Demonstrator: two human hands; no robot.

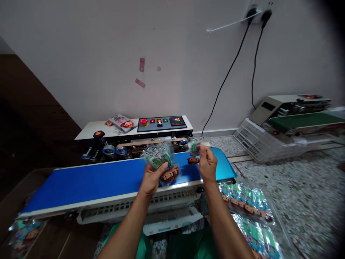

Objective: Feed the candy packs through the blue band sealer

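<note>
My left hand (151,180) is closed round a clear plastic bag of cartoon figures (169,174), with brown heads at the bottom and green and blue parts above. My thumb lies across the front of the bag. To its right, my right hand (208,166) pinches a single small packet with a brown-headed figure (193,160) between thumb and fingers. Both hands are raised over the blue conveyor belt (107,183) of a band sealer. Behind the belt is the sealer's control panel (162,123), showing lit red digits and a red knob.
A flat printed packet (123,123) lies on the sealer's top. Filled bags of figures (246,201) are at the lower right, and more bags (27,233) at the lower left. A second sealer with a green belt (304,120) rests on a white plastic crate (250,144). Black cables (229,73) run down the wall.
</note>
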